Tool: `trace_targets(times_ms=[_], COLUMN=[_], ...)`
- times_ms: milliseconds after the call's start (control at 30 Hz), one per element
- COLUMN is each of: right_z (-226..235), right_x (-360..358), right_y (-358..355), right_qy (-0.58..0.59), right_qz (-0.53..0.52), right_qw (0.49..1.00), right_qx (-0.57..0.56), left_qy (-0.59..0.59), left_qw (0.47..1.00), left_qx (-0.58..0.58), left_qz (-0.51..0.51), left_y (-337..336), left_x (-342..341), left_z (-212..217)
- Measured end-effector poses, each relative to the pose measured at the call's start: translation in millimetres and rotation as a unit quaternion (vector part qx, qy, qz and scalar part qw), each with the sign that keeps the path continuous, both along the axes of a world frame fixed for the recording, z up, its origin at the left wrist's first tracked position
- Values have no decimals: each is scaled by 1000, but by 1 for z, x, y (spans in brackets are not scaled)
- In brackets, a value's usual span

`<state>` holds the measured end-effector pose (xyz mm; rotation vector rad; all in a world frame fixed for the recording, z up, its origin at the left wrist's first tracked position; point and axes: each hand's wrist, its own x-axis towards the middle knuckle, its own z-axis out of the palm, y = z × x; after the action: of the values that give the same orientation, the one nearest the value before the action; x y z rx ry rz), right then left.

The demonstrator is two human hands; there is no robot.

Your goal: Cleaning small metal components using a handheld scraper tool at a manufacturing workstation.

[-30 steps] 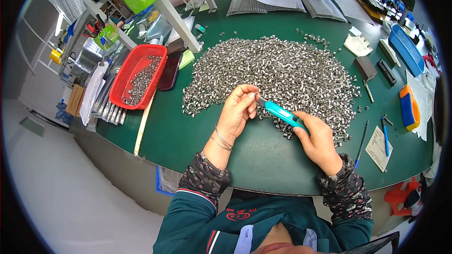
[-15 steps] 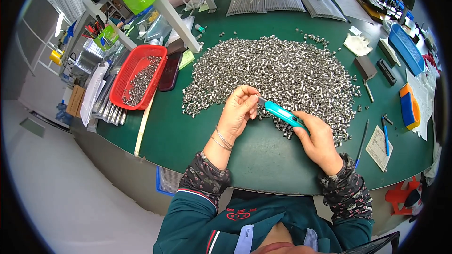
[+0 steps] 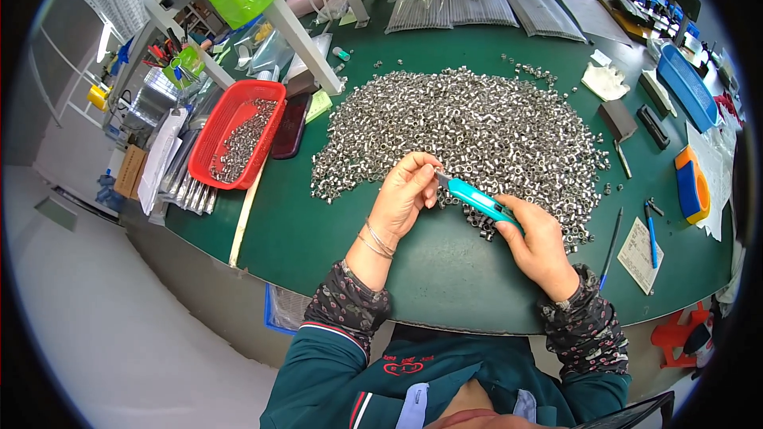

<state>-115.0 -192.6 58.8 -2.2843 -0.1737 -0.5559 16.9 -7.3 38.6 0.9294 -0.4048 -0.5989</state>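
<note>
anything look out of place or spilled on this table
Nothing looks clearly damaged. Some metal rings lie loose beyond the far-right edge of the pile, apart from the rest, so they look strayed. The knife in the right hand points at the fingertips of the left hand, which looks risky.

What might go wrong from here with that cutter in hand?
1. The teal cutter in the right hand has its blade close to the fingertips of the left hand, so a slip might nick them.
2. Both hands are close to the pile of small metal rings; a bump might scatter some.
3. Anything dropped from the left fingertips might get lost among those rings.
</note>
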Motion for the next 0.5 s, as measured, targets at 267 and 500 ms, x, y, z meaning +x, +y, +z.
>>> trace_targets(times_ms=[267, 500], right_z=[-1, 0], right_x=[1, 1], right_y=[1, 1], right_qy=[-4, 6], right_qz=[3, 3], right_qw=[1000, 1000], right_qx=[1, 2], left_qy=[13, -4], left_qw=[1000, 999], left_qx=[-1, 30], left_qz=[2, 18], left_y=[0, -1], left_x=[1, -1], left_z=[-2, 3])
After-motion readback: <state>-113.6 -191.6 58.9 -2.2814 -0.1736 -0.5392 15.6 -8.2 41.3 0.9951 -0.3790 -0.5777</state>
